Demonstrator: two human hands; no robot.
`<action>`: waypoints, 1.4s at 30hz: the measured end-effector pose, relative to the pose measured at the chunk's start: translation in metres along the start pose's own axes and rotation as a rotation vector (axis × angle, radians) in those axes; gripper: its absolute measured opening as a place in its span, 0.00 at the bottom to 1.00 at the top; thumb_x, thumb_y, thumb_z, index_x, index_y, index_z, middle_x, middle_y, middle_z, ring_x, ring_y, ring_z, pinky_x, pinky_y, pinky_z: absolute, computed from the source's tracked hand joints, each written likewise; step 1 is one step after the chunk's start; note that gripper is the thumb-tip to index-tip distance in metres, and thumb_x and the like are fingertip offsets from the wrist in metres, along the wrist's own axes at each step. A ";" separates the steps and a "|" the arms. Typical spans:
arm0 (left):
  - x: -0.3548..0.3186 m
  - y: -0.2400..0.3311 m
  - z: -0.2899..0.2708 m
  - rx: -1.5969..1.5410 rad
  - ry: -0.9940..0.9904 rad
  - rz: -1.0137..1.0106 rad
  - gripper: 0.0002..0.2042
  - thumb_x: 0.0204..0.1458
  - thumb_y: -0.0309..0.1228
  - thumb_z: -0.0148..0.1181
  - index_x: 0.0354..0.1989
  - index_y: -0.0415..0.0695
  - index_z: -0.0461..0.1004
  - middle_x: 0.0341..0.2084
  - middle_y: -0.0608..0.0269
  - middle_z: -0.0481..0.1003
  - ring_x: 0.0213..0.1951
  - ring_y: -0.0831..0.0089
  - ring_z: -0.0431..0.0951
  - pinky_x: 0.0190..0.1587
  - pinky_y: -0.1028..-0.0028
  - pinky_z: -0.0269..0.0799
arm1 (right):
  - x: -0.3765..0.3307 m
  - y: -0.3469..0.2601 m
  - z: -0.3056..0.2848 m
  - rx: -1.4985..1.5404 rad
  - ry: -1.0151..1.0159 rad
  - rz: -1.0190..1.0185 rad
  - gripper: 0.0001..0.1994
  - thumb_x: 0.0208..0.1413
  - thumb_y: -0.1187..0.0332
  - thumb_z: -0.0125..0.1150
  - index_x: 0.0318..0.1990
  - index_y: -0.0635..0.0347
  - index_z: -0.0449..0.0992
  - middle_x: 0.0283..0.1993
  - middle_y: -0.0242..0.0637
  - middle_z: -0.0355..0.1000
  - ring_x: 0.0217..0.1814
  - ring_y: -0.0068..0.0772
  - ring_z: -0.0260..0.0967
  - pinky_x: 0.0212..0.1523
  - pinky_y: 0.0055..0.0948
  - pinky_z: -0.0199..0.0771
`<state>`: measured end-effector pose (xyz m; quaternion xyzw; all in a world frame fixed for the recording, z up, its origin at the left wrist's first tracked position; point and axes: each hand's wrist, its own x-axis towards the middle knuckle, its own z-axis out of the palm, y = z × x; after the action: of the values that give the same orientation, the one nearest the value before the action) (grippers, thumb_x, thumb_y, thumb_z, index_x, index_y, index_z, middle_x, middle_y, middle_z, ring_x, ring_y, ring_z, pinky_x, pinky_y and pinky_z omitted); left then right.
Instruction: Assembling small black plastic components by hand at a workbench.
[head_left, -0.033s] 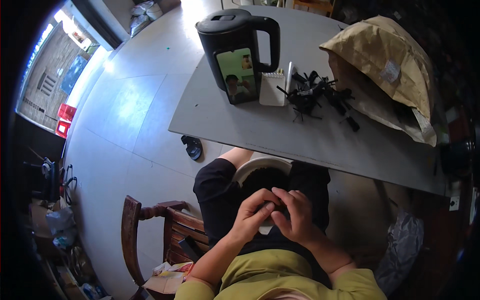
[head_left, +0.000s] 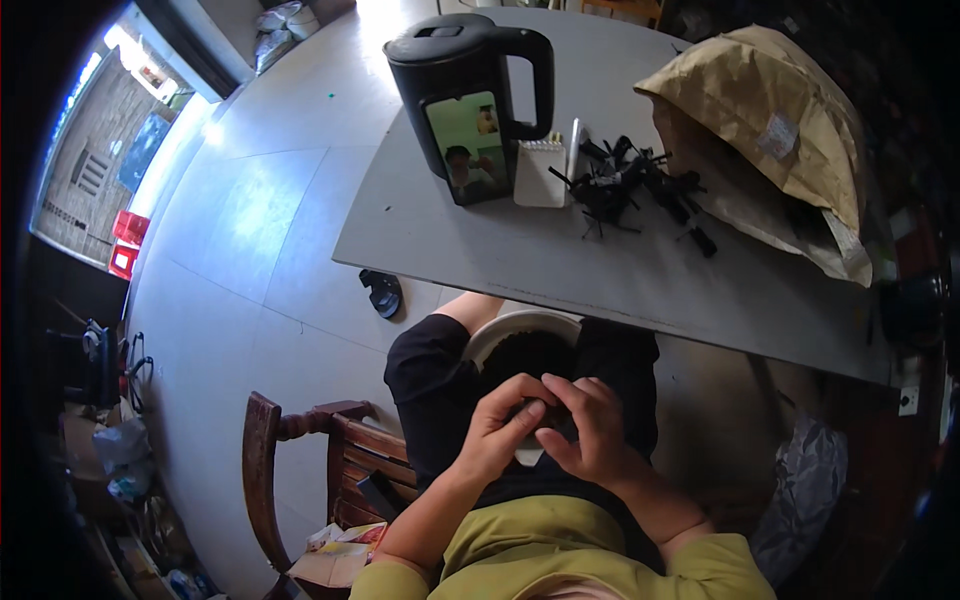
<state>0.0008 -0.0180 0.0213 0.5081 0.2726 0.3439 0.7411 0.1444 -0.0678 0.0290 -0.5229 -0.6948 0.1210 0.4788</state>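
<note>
My left hand (head_left: pixel 503 420) and my right hand (head_left: pixel 590 430) meet above my lap, fingertips nearly together and thumbs bent inward. Both hands are curled around something small and dark that I cannot make out. Just beyond them, between my knees, stands a white bucket (head_left: pixel 480 346) with a dark mass (head_left: pixel 530 355) inside. Its near side is partly hidden by my hands.
On the grey table (head_left: pixel 420 240) ahead stand a black kettle (head_left: pixel 445 60), a phone (head_left: pixel 470 150) leaning on it, a small notepad (head_left: pixel 541 178), a pile of black plastic pieces (head_left: pixel 615 185) and a brown paper bag (head_left: pixel 770 110). A wooden chair (head_left: pixel 262 460) is at left.
My thumbs have moved slightly, the right one a little apart from the left. The view has shifted slightly; the bucket and the table things stand as before.
</note>
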 end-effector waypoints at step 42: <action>-0.002 0.003 -0.011 0.228 -0.112 0.041 0.10 0.42 0.29 0.65 0.30 0.36 0.75 0.25 0.59 0.73 0.27 0.74 0.72 0.31 0.79 0.66 | 0.039 0.073 -0.074 -0.163 -0.226 0.530 0.12 0.53 0.58 0.56 0.31 0.57 0.74 0.28 0.43 0.73 0.31 0.44 0.72 0.31 0.37 0.70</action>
<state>-0.0093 -0.0126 0.0206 0.6129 0.2578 0.2966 0.6855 0.2475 -0.0284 0.0394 -0.7060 -0.5903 0.2430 0.3066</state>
